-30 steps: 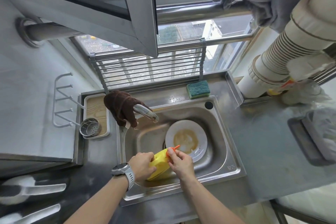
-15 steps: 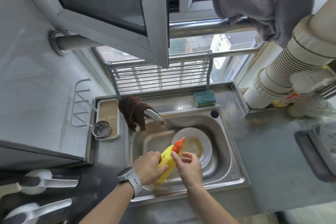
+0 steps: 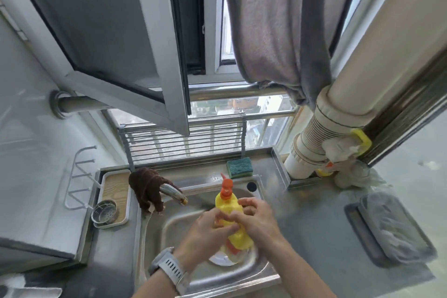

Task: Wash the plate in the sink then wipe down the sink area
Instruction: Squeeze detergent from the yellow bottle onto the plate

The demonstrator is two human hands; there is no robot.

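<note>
Over the steel sink (image 3: 169,225) I hold a yellow dish-soap bottle (image 3: 232,210) with an orange cap, nearly upright. My left hand (image 3: 205,232), a grey watch on its wrist, grips the bottle's body from the left. From the right, my right hand (image 3: 256,218) clasps the same bottle. The white plate (image 3: 221,260) lies in the basin under the bottle and my hands; only a sliver of its rim shows. A green and yellow sponge (image 3: 239,167) rests on the ledge behind the sink. A brown cloth (image 3: 147,189) hangs over the tap (image 3: 174,192).
A tray (image 3: 116,186) with a metal strainer cup (image 3: 104,210) stands left of the sink. An open window frame (image 3: 135,60) and a hanging grey towel (image 3: 273,24) are overhead. A ribbed white pipe (image 3: 314,143) rises at the right, with a covered tray (image 3: 391,225) on the counter.
The bottle has been raised and stood more upright over the plate, and both hands now wrap its body. The camera has tilted upward, so the sink sits lower in view.
</note>
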